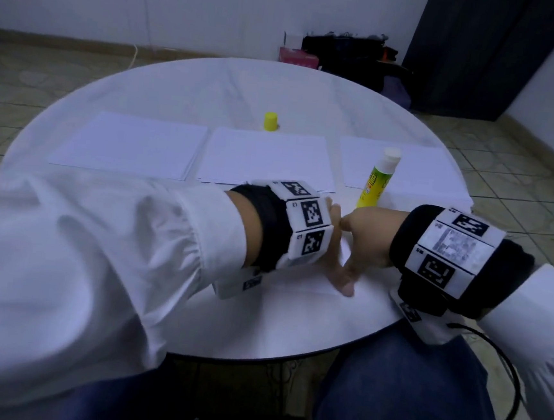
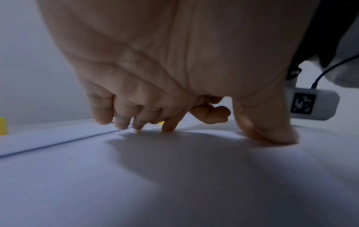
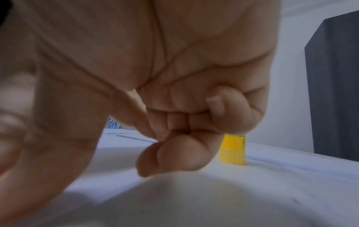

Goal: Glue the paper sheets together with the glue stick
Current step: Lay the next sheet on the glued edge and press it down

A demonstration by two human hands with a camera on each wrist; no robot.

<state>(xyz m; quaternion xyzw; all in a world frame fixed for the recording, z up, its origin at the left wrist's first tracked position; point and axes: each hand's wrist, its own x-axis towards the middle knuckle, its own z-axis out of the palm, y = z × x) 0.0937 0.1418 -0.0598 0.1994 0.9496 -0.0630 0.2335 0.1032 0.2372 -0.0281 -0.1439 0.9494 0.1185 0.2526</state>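
Note:
Near the table's front edge a white paper sheet (image 1: 294, 300) lies under both hands. My left hand (image 1: 334, 271) presses it flat; the left wrist view shows its fingertips (image 2: 137, 126) and thumb (image 2: 272, 132) bearing down on the sheet (image 2: 174, 176). My right hand (image 1: 372, 238) sits right beside it, fingers curled into a fist (image 3: 184, 122), resting on the paper and holding nothing. The uncapped yellow-green glue stick (image 1: 377, 178) stands upright just beyond the right hand, its base (image 3: 233, 150) showing behind the fist. Its yellow cap (image 1: 270, 121) stands behind the centre stack.
Three stacks of white paper lie in a row across the round white table (image 1: 213, 80): left (image 1: 130, 143), centre (image 1: 266, 158), right (image 1: 423, 169). Bags and a pink box (image 1: 297, 57) sit on the floor behind. A black cable (image 1: 508, 381) hangs from my right wrist.

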